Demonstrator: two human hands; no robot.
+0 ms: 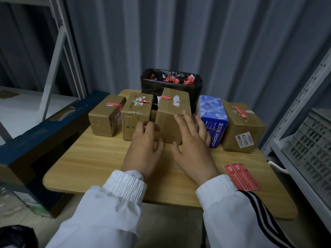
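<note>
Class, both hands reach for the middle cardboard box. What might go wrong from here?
The middle box sits close between a second box and the blue tissue pack; left hand and right hand may knock those lifting it. The right sleeve may sweep the red sticker sheet off the table.

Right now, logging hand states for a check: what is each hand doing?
Left hand: fingers bent at the left edge of the middle cardboard box; whether it grips cannot be told.
Right hand: open, straight fingers against the same box.
</note>
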